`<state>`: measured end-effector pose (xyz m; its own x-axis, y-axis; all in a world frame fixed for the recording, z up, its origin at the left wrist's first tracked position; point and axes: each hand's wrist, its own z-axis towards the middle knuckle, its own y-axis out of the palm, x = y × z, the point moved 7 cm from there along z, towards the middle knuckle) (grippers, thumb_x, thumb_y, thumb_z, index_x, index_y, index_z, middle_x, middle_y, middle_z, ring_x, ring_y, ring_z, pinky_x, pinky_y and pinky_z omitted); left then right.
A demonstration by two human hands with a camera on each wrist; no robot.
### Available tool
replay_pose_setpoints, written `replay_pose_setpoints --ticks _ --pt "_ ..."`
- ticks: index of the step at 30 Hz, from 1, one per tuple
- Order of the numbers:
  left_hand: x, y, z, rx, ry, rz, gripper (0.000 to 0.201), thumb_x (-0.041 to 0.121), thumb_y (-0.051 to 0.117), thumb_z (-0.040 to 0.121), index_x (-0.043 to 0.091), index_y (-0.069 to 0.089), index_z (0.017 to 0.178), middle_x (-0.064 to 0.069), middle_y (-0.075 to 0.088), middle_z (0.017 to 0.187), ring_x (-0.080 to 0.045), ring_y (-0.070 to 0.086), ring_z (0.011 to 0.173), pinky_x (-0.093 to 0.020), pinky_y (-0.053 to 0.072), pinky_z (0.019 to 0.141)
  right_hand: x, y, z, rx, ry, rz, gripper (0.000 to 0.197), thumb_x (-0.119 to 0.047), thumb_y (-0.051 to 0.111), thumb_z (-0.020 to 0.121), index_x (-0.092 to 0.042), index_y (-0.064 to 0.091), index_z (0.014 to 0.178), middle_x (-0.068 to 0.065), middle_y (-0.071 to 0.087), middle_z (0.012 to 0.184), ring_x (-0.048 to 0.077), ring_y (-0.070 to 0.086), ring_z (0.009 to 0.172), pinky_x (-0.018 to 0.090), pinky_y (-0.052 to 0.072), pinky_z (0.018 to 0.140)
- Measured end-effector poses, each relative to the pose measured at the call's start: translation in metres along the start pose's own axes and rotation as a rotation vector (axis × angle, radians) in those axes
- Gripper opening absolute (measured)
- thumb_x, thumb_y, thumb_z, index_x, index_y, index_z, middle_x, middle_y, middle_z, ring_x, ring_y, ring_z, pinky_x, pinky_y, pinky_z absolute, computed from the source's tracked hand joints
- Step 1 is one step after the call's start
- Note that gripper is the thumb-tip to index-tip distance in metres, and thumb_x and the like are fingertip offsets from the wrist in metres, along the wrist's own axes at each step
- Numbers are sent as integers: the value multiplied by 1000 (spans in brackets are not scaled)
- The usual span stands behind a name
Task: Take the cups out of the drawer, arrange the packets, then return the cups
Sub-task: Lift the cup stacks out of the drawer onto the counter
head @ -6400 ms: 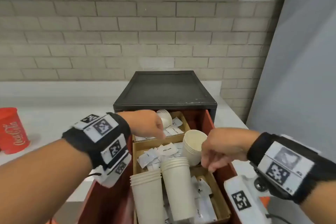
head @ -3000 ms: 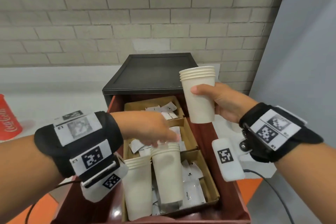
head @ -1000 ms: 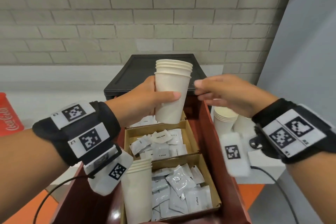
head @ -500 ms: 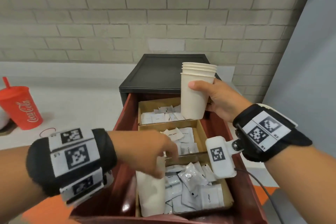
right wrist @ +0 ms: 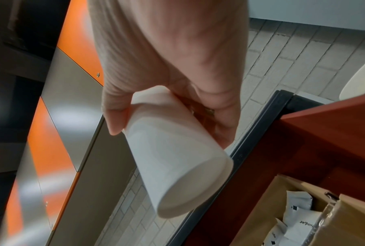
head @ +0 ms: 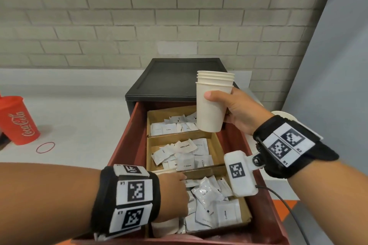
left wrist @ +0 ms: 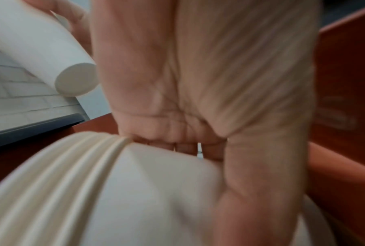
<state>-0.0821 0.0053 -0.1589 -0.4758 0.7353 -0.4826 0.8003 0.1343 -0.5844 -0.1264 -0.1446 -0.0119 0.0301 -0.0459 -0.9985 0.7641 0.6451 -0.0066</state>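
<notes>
My right hand (head: 236,108) grips a stack of white paper cups (head: 212,109) upright in the air over the far end of the open red drawer (head: 127,145); the same cup stack (right wrist: 173,158) shows in the right wrist view. My left hand (head: 175,195) reaches down into the drawer's near left corner and closes round another cup stack (left wrist: 135,191) lying there, mostly hidden under the wrist in the head view. White packets (head: 185,157) fill three cardboard compartments.
The drawer comes out of a black cabinet (head: 179,77) against the brick wall. A red Coca-Cola cup (head: 18,121) and a red rubber band (head: 45,147) lie on the counter at the left. A white cup rim (head: 284,114) shows on the counter behind my right wrist.
My left hand passed one cup stack to my right hand, then dropped into the drawer's near corner onto the last stack. My right hand has drawn slightly nearer with its stack.
</notes>
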Motion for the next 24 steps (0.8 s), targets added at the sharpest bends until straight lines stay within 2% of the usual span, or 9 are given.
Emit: replay_pose_setpoints --ticks 2,4,7,9,13,16,18,21,24 --pt "-2 -2 3 14 -17 29 25 15 52 94 17 60 117 -4 63 116 -27 56 111 -37 25 110 1 -2 0 3 -2 4 32 -20 64 83 -22 56 114 3 65 108 21 61 102 41 51 88" --pt "-10 -7 2 28 -76 -83 26 16 51 94 12 58 118 -8 58 119 -29 54 110 -35 34 102 3 -5 0 7 -3 3 30 -20 64 84 -24 56 112 2 65 107 20 61 101 39 52 84" --pt "-28 -32 -8 167 -66 -210 46 14 65 85 16 49 128 -10 49 122 -30 50 109 -44 44 94 6 -11 0 17 -1 7 25 -20 63 84 -28 55 106 2 64 107 20 60 101 37 52 81" --pt "-57 -45 -19 295 -157 -406 58 17 69 80 21 42 131 -6 44 122 -24 47 109 -42 46 91 7 -17 1 40 1 11 26 -20 64 84 -27 55 108 2 64 107 20 60 101 37 52 82" --pt "-116 -55 -46 628 -374 -924 56 26 76 73 31 42 117 11 42 110 -9 44 102 -22 41 83 10 -32 1 115 -3 12 34 -20 65 83 -24 54 116 2 64 107 20 60 101 35 51 78" --pt "-144 -41 -58 804 -528 -1247 61 25 82 66 35 40 109 15 48 105 -5 48 99 -17 41 79 12 -43 0 149 0 12 26 -21 64 84 -28 55 107 -1 64 102 16 60 96 30 50 71" --pt "-154 -30 -61 904 -587 -1407 63 26 82 67 34 39 112 17 50 101 -7 52 94 -13 42 71 12 -49 0 167 -4 22 20 -20 63 85 -30 55 100 -3 64 98 13 60 92 29 49 69" --pt "-161 -16 -59 957 -652 -1559 62 19 79 72 32 35 113 15 48 99 -12 53 89 -12 45 62 10 -54 -1 181 -14 30 18 -19 62 86 -30 55 99 -4 64 96 12 61 90 28 48 68" --pt "-164 1 -51 881 -707 -1620 55 13 78 72 26 38 108 5 50 100 -16 55 90 -15 50 58 8 -58 -1 191 -15 29 21 -18 61 86 -26 56 105 -4 65 96 11 61 88 27 48 67"
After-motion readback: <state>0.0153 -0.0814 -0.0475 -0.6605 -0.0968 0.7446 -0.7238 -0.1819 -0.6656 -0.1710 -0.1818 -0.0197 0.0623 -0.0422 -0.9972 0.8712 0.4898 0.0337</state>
